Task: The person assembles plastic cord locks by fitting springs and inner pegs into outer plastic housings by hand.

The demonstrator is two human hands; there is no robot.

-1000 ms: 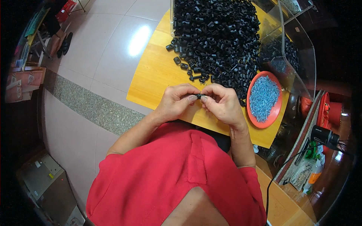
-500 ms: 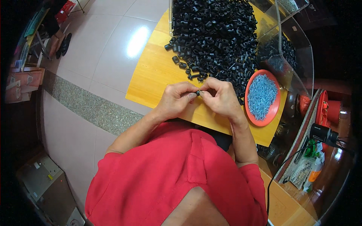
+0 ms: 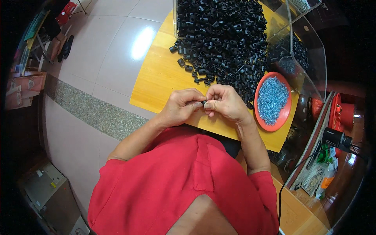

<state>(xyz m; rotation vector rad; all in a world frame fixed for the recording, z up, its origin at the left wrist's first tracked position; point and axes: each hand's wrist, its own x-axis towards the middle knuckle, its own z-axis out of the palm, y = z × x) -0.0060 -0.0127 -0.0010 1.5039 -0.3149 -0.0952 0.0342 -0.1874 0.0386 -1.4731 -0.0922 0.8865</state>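
Note:
Over the near part of a yellow wooden table [image 3: 150, 88], my left hand [image 3: 181, 105] pinches a small black plastic part [image 3: 203, 102]. My right hand [image 3: 226, 103] meets it from the other side, thumb and forefinger closed on the same part. The fingers cover most of it, so its shape is hard to make out. Just beyond my hands spreads a large heap of short black tubular plastic parts [image 3: 223, 39]. To the right of my right hand lies a red oval plate [image 3: 259, 112] filled with tiny clear-bluish pieces [image 3: 272, 100].
A clear plastic bin [image 3: 319, 64] with more black parts stands behind the plate. Farther right, a shelf holds a black camera-like device [image 3: 337, 139] with a cable and a small tray [image 3: 314, 178]. A grey metal box [image 3: 47, 188] is at lower left. Another person's foot shows at upper left.
My right hand's fingers have shifted slightly around the small black part, with the thumb turned and lower fingers now showing beneath. Both hands stay in nearly the same place.

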